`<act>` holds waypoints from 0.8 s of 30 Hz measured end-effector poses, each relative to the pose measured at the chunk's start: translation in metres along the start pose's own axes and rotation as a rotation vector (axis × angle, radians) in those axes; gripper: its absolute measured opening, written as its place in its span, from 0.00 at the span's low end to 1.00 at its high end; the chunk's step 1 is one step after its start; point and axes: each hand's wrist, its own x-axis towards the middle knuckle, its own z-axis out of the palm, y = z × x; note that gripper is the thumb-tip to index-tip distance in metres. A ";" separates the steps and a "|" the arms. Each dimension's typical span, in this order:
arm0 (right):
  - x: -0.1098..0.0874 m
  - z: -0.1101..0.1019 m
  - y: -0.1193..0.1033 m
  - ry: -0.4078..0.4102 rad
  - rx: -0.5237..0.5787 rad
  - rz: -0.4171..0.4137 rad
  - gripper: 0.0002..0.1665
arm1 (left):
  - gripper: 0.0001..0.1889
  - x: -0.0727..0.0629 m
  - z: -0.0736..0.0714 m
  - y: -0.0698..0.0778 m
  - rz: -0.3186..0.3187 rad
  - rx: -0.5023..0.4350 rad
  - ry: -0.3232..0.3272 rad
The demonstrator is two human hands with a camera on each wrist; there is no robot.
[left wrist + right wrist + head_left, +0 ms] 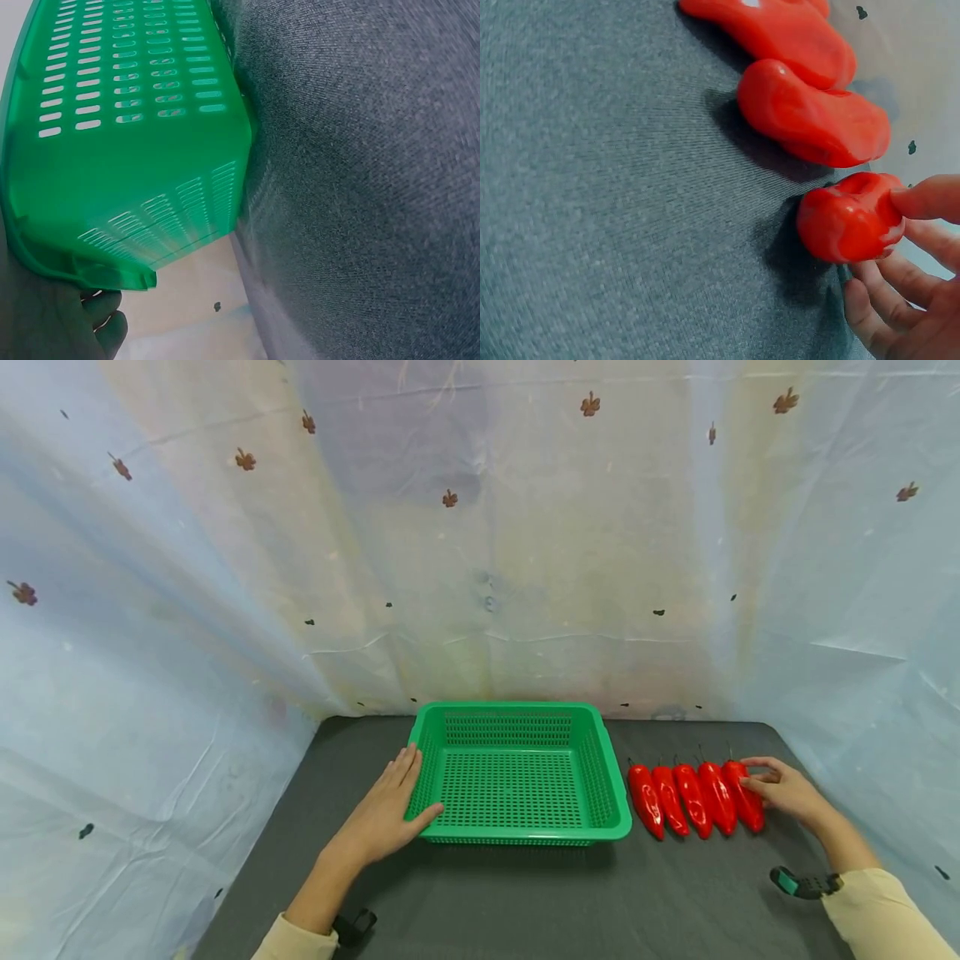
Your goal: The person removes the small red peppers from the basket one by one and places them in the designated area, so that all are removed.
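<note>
A green plastic basket (510,842) with slotted sides stands on the dark grey table, nothing lying in it. My left hand (386,810) rests on its left rim with straight fingers, thumb spread toward the near corner. In the left wrist view, fingertips show past the rim of the basket (112,172). To the right of the basket, several glossy red chili peppers (692,797) lie side by side, stems pointing away. My right hand (780,789) pinches the rightmost red pepper (851,217) between thumb and fingers, its tip toward me.
Dark grey cloth covers the table (517,902). A pale plastic sheet (525,568) with printed leaves hangs behind the table and along both sides. Each wrist wears a strapped black device, such as the right wristband (806,883).
</note>
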 end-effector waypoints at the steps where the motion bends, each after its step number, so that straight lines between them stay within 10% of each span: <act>1: 0.000 0.000 0.000 -0.005 -0.002 0.004 0.33 | 0.54 0.000 0.000 0.000 -0.001 0.004 -0.002; 24: -0.004 0.004 -0.004 -0.034 0.052 -0.025 0.37 | 0.53 0.001 -0.002 -0.004 -0.005 -0.007 -0.007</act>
